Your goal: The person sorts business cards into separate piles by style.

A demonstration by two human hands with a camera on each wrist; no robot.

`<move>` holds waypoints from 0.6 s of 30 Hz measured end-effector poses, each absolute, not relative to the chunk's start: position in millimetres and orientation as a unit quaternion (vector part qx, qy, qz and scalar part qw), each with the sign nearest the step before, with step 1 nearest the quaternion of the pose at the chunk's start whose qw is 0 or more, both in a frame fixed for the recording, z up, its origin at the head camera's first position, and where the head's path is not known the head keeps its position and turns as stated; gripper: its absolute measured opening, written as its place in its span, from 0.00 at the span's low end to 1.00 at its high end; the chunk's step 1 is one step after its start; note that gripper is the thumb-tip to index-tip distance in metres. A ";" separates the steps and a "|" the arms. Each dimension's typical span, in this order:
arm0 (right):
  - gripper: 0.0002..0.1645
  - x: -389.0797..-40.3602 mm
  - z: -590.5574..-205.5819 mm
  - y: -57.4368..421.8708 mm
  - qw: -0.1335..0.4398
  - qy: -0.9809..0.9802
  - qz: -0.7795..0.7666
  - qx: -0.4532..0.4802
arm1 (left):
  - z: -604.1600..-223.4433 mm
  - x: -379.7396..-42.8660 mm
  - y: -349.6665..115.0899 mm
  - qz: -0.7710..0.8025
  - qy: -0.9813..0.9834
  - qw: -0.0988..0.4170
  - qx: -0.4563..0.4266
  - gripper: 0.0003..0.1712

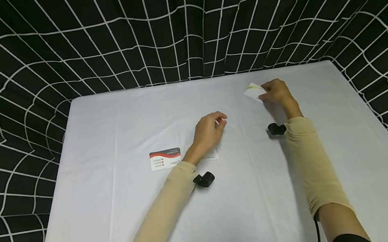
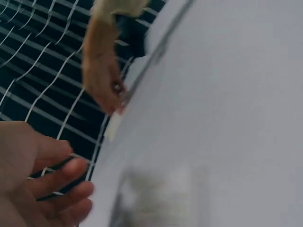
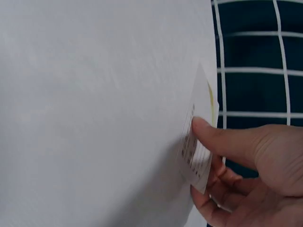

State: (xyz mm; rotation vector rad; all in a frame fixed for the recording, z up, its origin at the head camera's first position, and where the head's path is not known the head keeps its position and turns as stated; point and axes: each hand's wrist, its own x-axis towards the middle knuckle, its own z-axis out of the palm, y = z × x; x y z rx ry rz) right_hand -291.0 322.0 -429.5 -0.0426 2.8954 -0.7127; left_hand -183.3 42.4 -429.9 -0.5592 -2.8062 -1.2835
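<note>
A white business card with a yellow-green band is pinched between the thumb and fingers of my right hand, near the table's back right. In the right wrist view my thumb presses on the printed face of the card, which stands tilted. My left hand hovers around the table's middle, fingers loosely bent and holding nothing. Below its wrist lies a white card, partly hidden by the forearm. Just left of that rests another business card with a red and dark wave.
A white cloth covers the table. Black curtains with a white grid hang behind it and along both sides. Each wrist carries a small black camera, the left one close over the cloth.
</note>
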 end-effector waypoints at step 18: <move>0.18 -278.4 -427.3 256.3 0.090 0.928 -0.337 -0.132 | -425.8 -239.6 57.0 -0.485 -0.865 -0.078 -0.101 0.25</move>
